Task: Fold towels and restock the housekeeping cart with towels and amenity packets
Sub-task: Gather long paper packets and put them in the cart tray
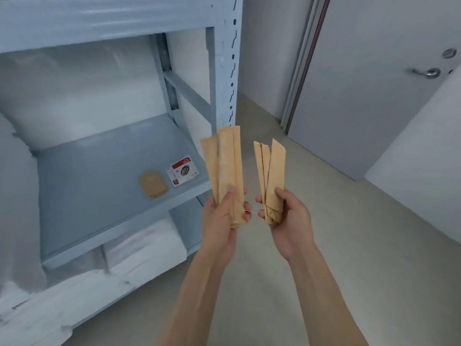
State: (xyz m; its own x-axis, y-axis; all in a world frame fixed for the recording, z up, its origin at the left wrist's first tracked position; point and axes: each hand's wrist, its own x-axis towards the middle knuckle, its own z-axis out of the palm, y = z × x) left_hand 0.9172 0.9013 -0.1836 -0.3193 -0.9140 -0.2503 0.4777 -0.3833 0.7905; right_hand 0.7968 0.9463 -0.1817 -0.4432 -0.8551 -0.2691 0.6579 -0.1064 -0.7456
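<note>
My left hand (222,216) grips a bundle of long brown paper amenity packets (225,161) held upright by their lower ends. Beside it, my right hand (287,218) grips a second, smaller bundle of the same brown packets (272,168), fanned slightly. Both bundles are in front of the right end of a blue-grey metal shelf unit (99,176). On its middle shelf lie a small flat brown packet (152,184) and a white and red sachet (182,171). White folded towels (144,248) sit on the lowest level.
A white bulky bundle (15,196) fills the shelf's left side. The shelf's perforated upright post (229,66) stands just behind the packets. A grey door (374,83) with a metal handle (429,72) is at the right, with beige floor (324,196) below.
</note>
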